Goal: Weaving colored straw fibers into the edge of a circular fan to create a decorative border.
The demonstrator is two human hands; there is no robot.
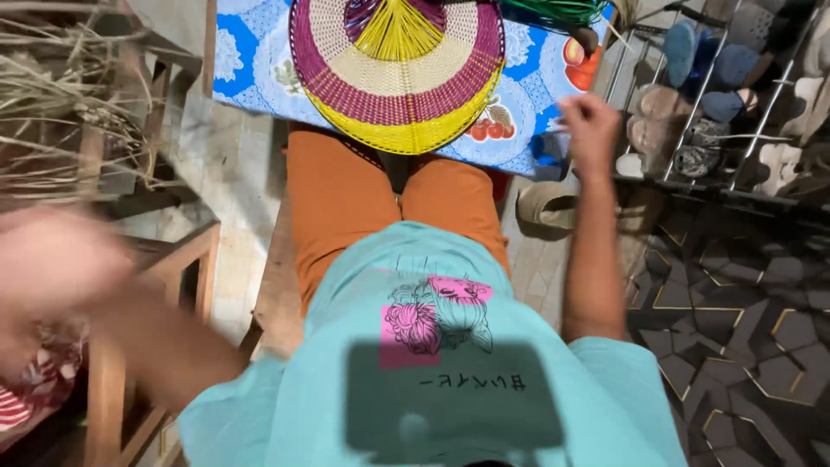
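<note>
Blurred near your face, your left hand [52, 268] hides its fingers (cannot tell); right hand [590, 130] is fisted beside the counter [251, 78]. Steady both before touching the woven fan [398, 78].

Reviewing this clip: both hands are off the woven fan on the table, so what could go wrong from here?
1. The woven fan overhangs the near edge of the table above the lap; a knock could tip it off.
2. The left hand is motion-blurred beside the wooden frame and might strike it.
3. The right hand is raised near the shoe rack and could catch on it.
</note>
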